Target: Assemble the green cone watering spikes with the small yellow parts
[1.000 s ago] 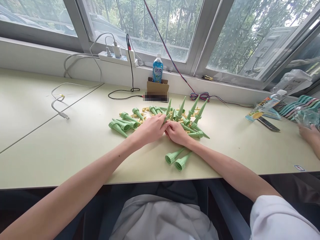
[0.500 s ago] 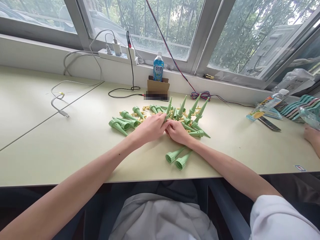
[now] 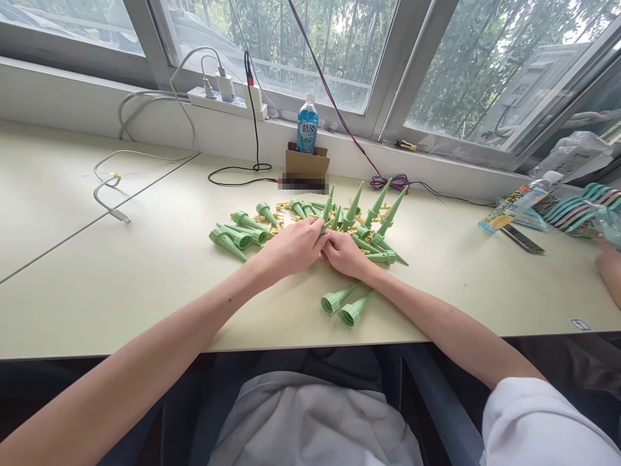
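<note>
My left hand (image 3: pixel 299 244) and my right hand (image 3: pixel 343 252) meet at the front of a pile of green plastic watering spikes. Both have their fingers closed around a green spike (image 3: pixel 327 226), whose tip shows above the fingers; the rest of it is hidden. Behind them, several spikes (image 3: pixel 350 208) stand point up among small yellow valve pieces (image 3: pixel 286 217). More spikes (image 3: pixel 226 243) lie to the left of my left hand. Two spikes (image 3: pixel 350 315) lie near the table edge below my right wrist, their threaded open ends toward me.
A blue-labelled bottle (image 3: pixel 307 126) stands in a cardboard box (image 3: pixel 306 160) behind the pile. Cables (image 3: pixel 395 184) and a power strip (image 3: pixel 213 100) run along the window. At right are another bottle (image 3: pixel 521 204), a phone (image 3: pixel 522 239), hangers (image 3: pixel 579 206) and another person's hand (image 3: pixel 608 262).
The camera view has shifted slightly. Both hands stay together at the same spot, still closed on the green spike; the pile looks unchanged.
</note>
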A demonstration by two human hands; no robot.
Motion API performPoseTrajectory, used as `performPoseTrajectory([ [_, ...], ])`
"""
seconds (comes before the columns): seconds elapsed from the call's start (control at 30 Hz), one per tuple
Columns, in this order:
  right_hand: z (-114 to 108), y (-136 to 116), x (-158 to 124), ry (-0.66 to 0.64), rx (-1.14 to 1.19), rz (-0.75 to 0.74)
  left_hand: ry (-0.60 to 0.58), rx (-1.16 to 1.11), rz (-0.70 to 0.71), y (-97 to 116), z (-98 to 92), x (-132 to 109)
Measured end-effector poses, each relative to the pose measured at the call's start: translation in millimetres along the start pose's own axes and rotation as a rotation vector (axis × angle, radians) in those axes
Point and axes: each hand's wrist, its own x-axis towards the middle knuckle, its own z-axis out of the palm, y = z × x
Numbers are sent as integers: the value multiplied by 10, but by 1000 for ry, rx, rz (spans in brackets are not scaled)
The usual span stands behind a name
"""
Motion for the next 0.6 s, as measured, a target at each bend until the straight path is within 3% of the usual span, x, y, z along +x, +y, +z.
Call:
performPoseTrajectory([
  [0.2,-4,5,3,-10,-15,4,-31,64,11,31,-26,-26],
  [0.6,-40,-50,-14,82,34,2,145,-163,37,-5,35,35],
])
